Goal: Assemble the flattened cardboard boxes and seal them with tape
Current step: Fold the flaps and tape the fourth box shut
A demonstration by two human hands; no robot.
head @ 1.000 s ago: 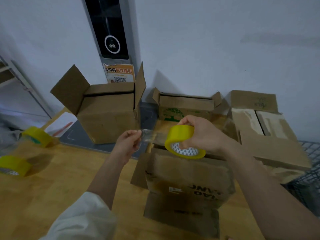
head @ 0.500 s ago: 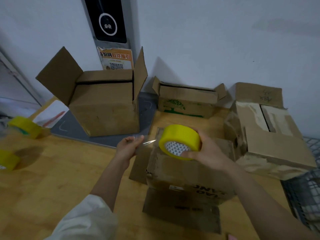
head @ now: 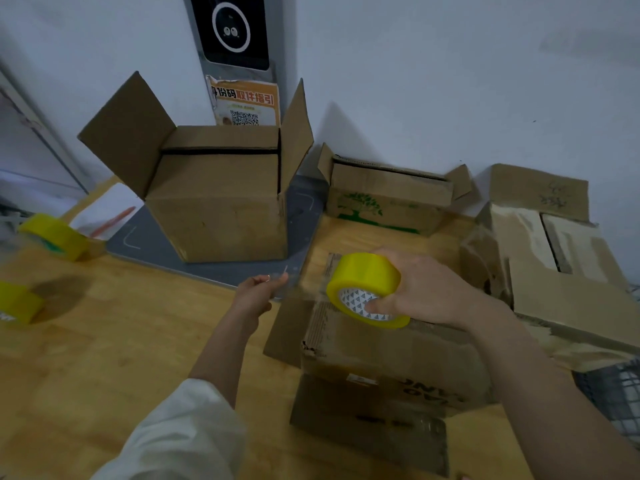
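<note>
Yellow tape roll (head: 367, 289) gripped by right hand (head: 420, 292); left hand (head: 254, 292) at nine o'clock pinches its clear strip (head: 294, 284) over the unsealed cardboard box (head: 388, 362).

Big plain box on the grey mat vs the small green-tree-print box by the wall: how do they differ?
The tall plain brown cardboard box stands on the grey mat; the low green-tree-print cardboard box sits on the wooden table. The plain one is clearly larger and unprinted, with big side flaps raised high; the printed one's side flaps are short. Both are open-topped, upright and near the wall.
</note>
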